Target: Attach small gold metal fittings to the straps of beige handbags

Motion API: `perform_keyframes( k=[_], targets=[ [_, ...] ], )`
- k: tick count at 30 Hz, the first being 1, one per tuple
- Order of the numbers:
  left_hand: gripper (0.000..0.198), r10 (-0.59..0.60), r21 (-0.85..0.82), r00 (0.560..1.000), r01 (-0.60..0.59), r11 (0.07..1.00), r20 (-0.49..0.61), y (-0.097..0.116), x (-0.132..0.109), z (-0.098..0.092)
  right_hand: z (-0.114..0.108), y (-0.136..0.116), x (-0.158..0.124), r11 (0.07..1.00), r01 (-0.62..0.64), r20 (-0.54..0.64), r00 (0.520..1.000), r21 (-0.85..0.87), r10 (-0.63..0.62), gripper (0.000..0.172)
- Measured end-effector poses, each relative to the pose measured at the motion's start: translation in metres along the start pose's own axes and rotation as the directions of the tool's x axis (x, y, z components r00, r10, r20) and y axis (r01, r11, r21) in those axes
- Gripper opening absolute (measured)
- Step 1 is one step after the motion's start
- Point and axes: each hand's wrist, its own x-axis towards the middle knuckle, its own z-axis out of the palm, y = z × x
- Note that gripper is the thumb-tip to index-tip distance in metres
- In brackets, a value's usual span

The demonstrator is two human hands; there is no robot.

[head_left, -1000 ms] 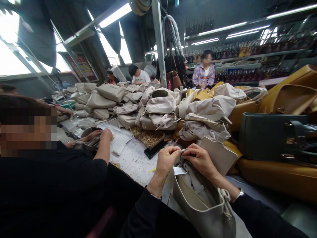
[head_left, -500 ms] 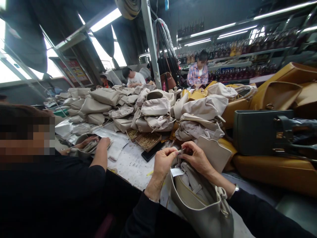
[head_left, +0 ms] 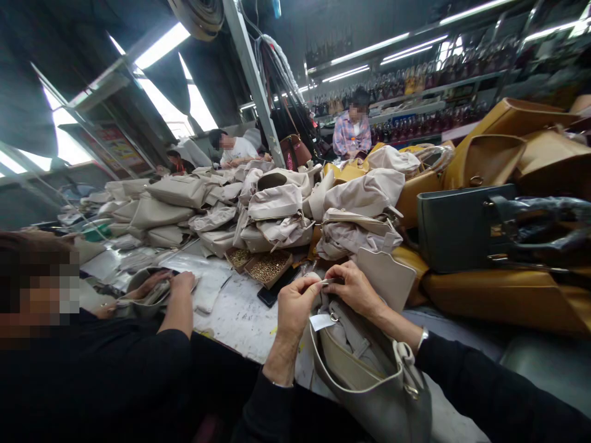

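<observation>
A beige handbag [head_left: 369,394] stands open in front of me at the table's near edge, a white paper tag [head_left: 322,321] hanging at its mouth. Over the bag's opening my left hand [head_left: 295,304] pinches a small thin strip or part between thumb and forefinger. My right hand [head_left: 353,288] is closed on the other end of the same small piece, fingers curled. What the piece is I cannot make out. Both wrists come from black sleeves; a watch sits on the right wrist.
A person in black [head_left: 92,363] sits close on my left, hands on a beige piece [head_left: 148,295]. Two cardboard trays of small brass parts [head_left: 268,267] and a black phone [head_left: 272,294] lie ahead. Piles of beige bags [head_left: 277,209], mustard bags [head_left: 498,295] and a dark green bag [head_left: 455,227] crowd the table. Other workers sit farther back.
My view has swung slightly rightward and tilted, so everything shifted left in the picture. Both hands stay pinched together on the small piece above the bag.
</observation>
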Motion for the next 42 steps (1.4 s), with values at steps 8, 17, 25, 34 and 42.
perform_keyframes(
  k=[8, 17, 25, 34, 42],
  targets=[
    [0.025, 0.010, 0.026, 1.000, -0.010, 1.000, 0.008, 0.000, 0.000, -0.003, 0.002, -0.015, 0.000, 1.000, 0.000, 0.064, 0.998, -0.016, 0.001, 0.012],
    [0.031, 0.005, 0.089, 0.998, -0.010, 0.996, 0.056, 0.010, -0.009, 0.002, 0.001, -0.016, -0.002, 0.999, -0.022, 0.072, 0.997, 0.029, 0.019, 0.005],
    [0.018, 0.076, 0.255, 0.997, -0.065, 0.965, -0.033, 0.016, -0.008, 0.006, 0.000, -0.007, 0.005, 0.988, -0.004, 0.146, 0.989, 0.153, -0.019, 0.007],
    [0.022, 0.094, 0.274, 0.993, -0.072, 0.959, -0.067, 0.016, -0.009, 0.009, 0.000, 0.008, 0.013, 0.984, -0.010, 0.200, 0.979, 0.177, -0.026, 0.008],
    [0.017, 0.088, 0.216, 0.991, -0.064, 0.974, -0.103, 0.008, -0.003, 0.011, -0.001, -0.007, 0.010, 0.993, 0.003, 0.176, 0.984, 0.118, -0.024, 0.005]
  ],
)
